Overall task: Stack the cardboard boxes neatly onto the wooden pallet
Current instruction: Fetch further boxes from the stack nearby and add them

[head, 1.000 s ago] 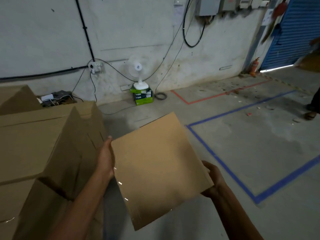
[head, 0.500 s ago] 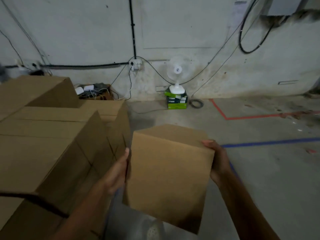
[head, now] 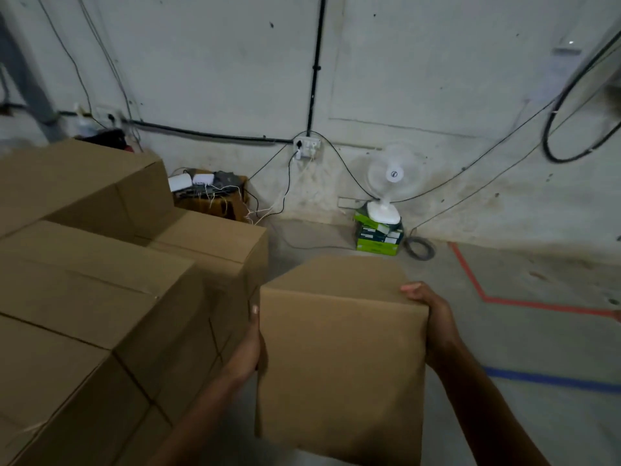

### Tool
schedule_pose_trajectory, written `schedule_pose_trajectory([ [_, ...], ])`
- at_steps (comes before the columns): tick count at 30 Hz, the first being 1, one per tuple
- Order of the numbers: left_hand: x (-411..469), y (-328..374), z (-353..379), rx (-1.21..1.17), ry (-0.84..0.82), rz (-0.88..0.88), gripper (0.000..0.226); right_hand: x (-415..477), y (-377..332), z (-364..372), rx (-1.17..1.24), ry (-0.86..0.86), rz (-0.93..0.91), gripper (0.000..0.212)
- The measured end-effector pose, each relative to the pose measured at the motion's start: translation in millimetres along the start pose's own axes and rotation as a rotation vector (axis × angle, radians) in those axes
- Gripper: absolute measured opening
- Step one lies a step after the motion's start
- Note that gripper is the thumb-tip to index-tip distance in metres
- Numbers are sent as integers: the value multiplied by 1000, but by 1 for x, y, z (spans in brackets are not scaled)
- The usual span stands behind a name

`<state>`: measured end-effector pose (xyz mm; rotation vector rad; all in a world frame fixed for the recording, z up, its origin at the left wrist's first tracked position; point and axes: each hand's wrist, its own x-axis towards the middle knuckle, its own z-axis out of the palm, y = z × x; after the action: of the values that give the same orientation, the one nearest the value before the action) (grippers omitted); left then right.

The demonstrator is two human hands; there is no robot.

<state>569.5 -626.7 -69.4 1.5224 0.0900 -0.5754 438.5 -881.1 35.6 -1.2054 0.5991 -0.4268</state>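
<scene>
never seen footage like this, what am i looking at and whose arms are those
No machine here: a person works with bare hands, and the picture comes from a camera worn on their head, looking forward and down. The two arms are their own. They carry a plain brown cardboard box: the left hand presses against its left side, the right hand grips its upper right corner. To the left stands a stack of similar brown cardboard boxes; whatever they rest on is hidden. On the grey concrete floor by the wall, a white fan sits on green packages.

box [head: 339, 358] held between left hand [head: 250, 348] and right hand [head: 433, 317] | stacked boxes [head: 100, 280] left | fan [head: 391, 186] behind
</scene>
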Motion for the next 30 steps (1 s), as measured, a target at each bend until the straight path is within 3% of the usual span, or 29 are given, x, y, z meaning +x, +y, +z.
schedule_pose_trajectory([
  [1,13,13,-3,56,21,1,104,13,-7,6,-2,-14,-6,22],
  [5,53,57,-14,257,142,97,58,63,-24,34,17,-103,-23,19],
  [9,90,71,-19,78,175,77,44,116,-36,67,-35,-241,-78,5],
  [11,98,82,-16,-89,158,116,33,144,-41,84,-80,-322,-92,21],
  [13,106,96,-17,-347,94,166,45,174,-45,100,-136,-414,-113,34],
  [15,119,108,-19,-525,43,118,64,206,-48,111,-161,-517,-147,32],
  [18,135,126,-5,-521,-24,27,79,262,-59,116,-194,-644,-176,41],
  [20,143,135,18,-510,-40,17,71,297,-71,120,-233,-728,-199,54],
  [23,155,130,54,-632,62,-11,49,336,-86,133,-239,-818,-188,58],
  [28,180,85,87,-1003,151,42,76,375,-100,176,-524,-949,-323,52],
  [30,187,69,96,-1144,183,61,72,380,-97,197,-654,-1049,-390,52],
])
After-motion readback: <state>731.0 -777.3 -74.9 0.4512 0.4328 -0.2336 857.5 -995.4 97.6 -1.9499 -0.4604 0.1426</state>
